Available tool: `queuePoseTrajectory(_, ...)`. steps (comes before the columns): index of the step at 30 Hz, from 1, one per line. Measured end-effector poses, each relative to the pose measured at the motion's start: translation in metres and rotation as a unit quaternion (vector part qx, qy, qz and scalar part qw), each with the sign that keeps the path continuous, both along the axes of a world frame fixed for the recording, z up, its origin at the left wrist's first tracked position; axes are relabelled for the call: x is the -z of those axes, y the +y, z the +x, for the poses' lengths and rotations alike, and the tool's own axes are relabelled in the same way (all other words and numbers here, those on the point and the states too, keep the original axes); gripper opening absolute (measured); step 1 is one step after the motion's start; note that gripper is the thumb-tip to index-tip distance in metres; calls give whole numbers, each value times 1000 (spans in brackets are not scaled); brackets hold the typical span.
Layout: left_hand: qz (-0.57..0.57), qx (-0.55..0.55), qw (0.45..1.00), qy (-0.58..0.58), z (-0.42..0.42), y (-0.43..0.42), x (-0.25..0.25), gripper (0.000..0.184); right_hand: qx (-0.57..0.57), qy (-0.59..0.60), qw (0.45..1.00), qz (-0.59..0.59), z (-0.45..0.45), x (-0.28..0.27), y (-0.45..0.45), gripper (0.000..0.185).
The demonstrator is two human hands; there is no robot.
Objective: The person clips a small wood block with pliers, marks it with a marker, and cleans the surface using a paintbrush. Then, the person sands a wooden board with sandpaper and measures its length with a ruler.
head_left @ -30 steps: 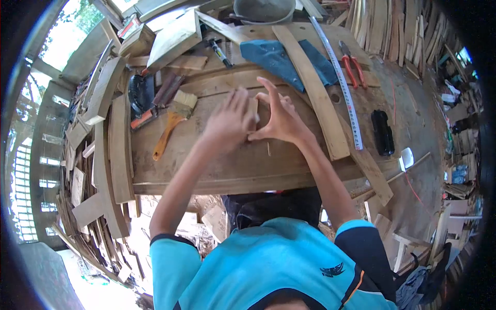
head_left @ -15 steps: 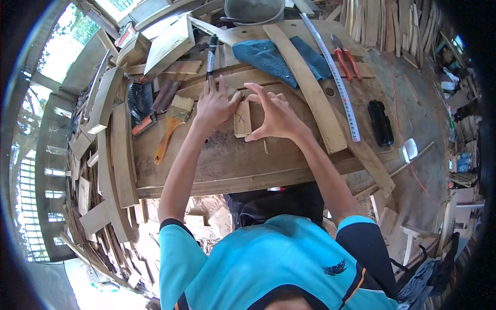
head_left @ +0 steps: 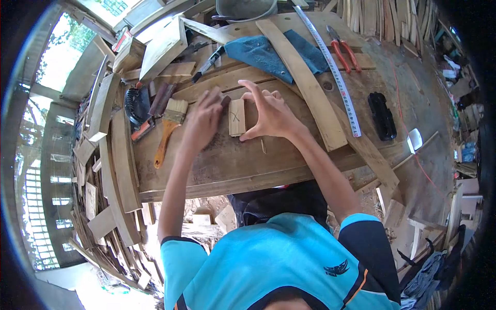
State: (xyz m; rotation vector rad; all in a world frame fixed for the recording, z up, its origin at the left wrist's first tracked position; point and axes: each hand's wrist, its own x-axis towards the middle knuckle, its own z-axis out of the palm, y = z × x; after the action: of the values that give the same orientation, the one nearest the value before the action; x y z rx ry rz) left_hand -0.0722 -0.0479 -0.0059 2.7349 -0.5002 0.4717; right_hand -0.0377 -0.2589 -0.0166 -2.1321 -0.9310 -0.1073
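A small pale wooden block (head_left: 237,118) with a dark X drawn on its top lies on the workbench (head_left: 222,165). My right hand (head_left: 274,116) spans its right side, thumb at the near end and fingertips at the far end, gripping it. Just left of the block is my left hand (head_left: 204,121), fingers curled and blurred by motion. A small dark brown piece (head_left: 226,101) shows at its thumb side; its kind is unclear. Beyond this hand, apart from it, a slim black-and-white marker or knife (head_left: 208,64) lies slanted. A paintbrush (head_left: 168,132) rests to the left.
A long board (head_left: 305,85) crosses a blue cloth (head_left: 258,56). Right of it are a white measuring tape (head_left: 336,75), red-handled pliers (head_left: 344,50) and a black case-like object (head_left: 381,116). Curved wooden pieces (head_left: 121,155) line the left edge. A grey bucket (head_left: 246,9) stands at the back.
My left hand has drawn back toward me and left, away from the slim tool, which has swung to a slant. My right hand stays at the block. The view has shifted slightly.
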Motion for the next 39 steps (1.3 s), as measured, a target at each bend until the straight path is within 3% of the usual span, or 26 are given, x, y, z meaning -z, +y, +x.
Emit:
queuePoseTrajectory(2, -154, 28, 986, 65, -31, -27, -5, 27, 5, 22, 1000, 10, -2, 1, 0, 111)
queuePoseTrajectory(6, -144, 1, 986, 83, -76, -41, -10, 29, 16, 11, 999, 25, -3, -2, -1, 111)
queuePoseTrajectory(8, -77, 1, 996, 37, -85, -48, -12, 31, 8, 14, 1000, 24, -3, 1, 0, 111)
queuePoseTrajectory(13, -10, -13, 1000, 4, -31, -54, -11, 33, 7, -14, 999, 33, -2, 1, -1, 112)
queuePoseTrajectory(15, -1, 30, 999, 18, -24, -51, -17, 33, 15, -11, 999, 43, -3, 1, -2, 111)
queuePoseTrajectory(18, -4, 66, 997, 37, -65, -58, -23, 31, 25, 8, 999, 27, -4, 0, 0, 111)
queuePoseTrajectory(22, 38, 2, 999, -10, -24, -47, -19, 30, 27, -10, 1000, -4, -1, 6, 0, 108)
queuePoseTrajectory(23, -25, 16, 999, 23, -19, -46, -20, 34, 23, -31, 999, 1, -3, 2, -2, 109)
queuePoseTrajectory(28, 38, 43, 998, 32, -66, -59, -39, 38, 22, 3, 1000, 10, -3, 0, -2, 104)
queuePoseTrajectory(30, -34, -13, 989, 141, -59, -57, -45, 40, 10, -4, 1000, 0, -4, 1, 0, 102)
queuePoseTrajectory(31, 24, -20, 998, 46, -44, -54, -36, 44, 16, -20, 1000, -7, -4, 2, 1, 103)
queuePoseTrajectory(34, 89, 5, 996, -10, -42, -63, -35, 44, 27, -17, 999, -33, -10, -1, -5, 103)
queuePoseTrajectory(39, 4, -3, 999, 44, -65, -62, -27, 52, 30, -35, 999, -15, -10, -1, -5, 103)
